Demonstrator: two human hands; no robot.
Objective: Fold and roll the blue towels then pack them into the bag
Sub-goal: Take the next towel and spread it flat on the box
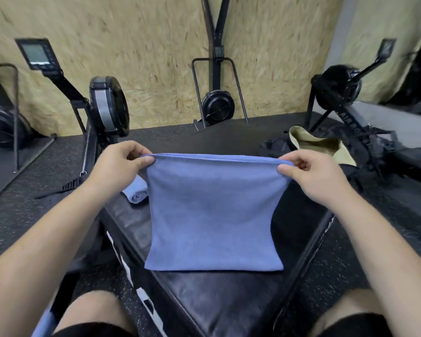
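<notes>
A blue towel [214, 215], folded double, hangs in front of me over a black padded bench [219, 297]. My left hand [119, 161] pinches its upper left corner and my right hand [309, 176] pinches its upper right corner, so the top edge is stretched level between them. The lower edge touches the bench. A rolled blue towel [136, 190] lies on the bench's far left part, partly hidden behind the held one. The black bag [319, 147] with a pale yellow lining sits open on the floor at the right, beyond my right hand.
Rowing machines [107, 108] stand on the dark rubber floor [22, 215] to the left, centre and right, against a chipboard wall. Another bit of blue cloth [43, 324] shows at the bottom left by my knee. My knees frame the bench's near end.
</notes>
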